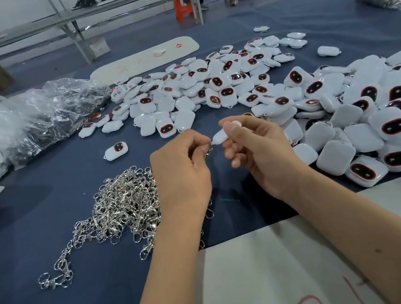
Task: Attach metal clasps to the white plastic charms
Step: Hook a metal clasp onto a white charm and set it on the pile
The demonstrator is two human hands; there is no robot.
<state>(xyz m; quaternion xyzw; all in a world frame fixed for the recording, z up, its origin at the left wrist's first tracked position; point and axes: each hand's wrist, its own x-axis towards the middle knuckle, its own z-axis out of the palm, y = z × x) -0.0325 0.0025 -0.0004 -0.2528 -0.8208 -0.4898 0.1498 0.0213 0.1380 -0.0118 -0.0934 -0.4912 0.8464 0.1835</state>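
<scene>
Dark blue cloth-covered worktable [84,243], frame centre: right hand [257,149] pinching small white rounded plastic charm [222,135]; left hand [181,169] pinching silver metal clasp [209,150] at charm's loop. Step judged: hooking on. Next: clasp through loop, closure confirmed.

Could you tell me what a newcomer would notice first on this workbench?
Probably the two hands at centre: the right hand grips a white charm while the left hand pinches a clasp at its end. Next, the glittering clasp heap lower left, and charm piles spreading across the right.
</scene>
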